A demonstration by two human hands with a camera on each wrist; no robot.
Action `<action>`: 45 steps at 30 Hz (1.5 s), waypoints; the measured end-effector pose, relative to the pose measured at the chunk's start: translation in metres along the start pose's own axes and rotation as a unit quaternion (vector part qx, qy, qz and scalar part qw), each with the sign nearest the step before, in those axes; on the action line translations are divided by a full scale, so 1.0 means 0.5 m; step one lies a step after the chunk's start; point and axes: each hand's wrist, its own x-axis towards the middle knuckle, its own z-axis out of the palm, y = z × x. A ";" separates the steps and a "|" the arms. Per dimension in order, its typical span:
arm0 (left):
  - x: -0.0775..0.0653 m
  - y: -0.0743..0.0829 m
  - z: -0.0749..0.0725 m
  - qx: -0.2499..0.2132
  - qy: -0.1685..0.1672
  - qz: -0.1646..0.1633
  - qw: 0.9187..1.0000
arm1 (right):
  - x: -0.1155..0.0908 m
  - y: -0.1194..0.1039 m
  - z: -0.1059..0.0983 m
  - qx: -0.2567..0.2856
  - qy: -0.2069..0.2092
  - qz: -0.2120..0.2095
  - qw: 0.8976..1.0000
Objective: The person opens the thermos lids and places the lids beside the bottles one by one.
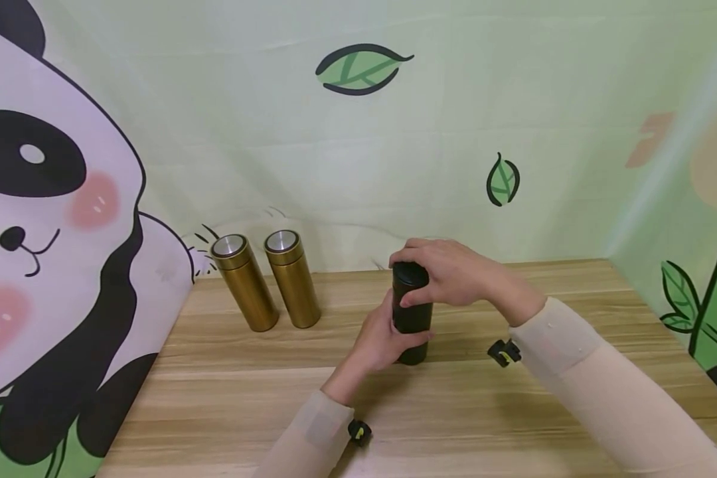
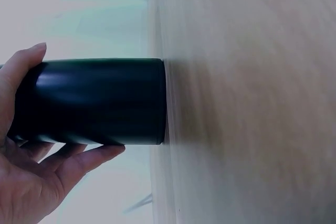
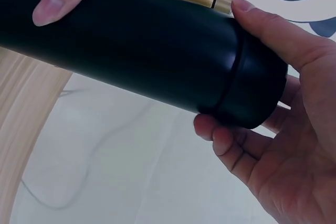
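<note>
A black thermos bottle [image 1: 411, 317] stands upright on the wooden table. My left hand [image 1: 384, 335] grips its body low down, thumb on one side and fingers on the other, as the left wrist view also shows with the left hand [image 2: 39, 166] around the dark cylinder. Up at the top, my right hand [image 1: 451, 271] holds the lid [image 1: 410, 273] between thumb and fingers. Seen from the right wrist, the lid [image 3: 260, 85] sits on the body with a thin seam between them. The bottle's base [image 2: 161, 100] meets the tabletop.
Two gold thermos bottles with silver-topped lids, a left one [image 1: 246, 285] and a right one [image 1: 293, 282], stand side by side toward the back left. Behind the wooden table [image 1: 227, 411] hangs a pale green cloth [image 1: 245, 99] printed with a panda and leaves.
</note>
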 end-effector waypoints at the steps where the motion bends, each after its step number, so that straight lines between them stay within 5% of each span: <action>1: 0.000 0.000 0.000 0.001 0.000 -0.001 1.000 | 0.000 0.000 -0.001 0.000 -0.003 -0.002 1.000; 24: 0.000 0.000 -0.004 -0.002 -0.009 -0.003 1.000 | 0.003 -0.007 -0.022 -0.007 -0.046 -0.022 0.999; 45: -0.004 0.007 -0.001 0.003 -0.012 0.003 1.000 | 0.005 -0.027 -0.024 -0.087 -0.057 0.055 0.993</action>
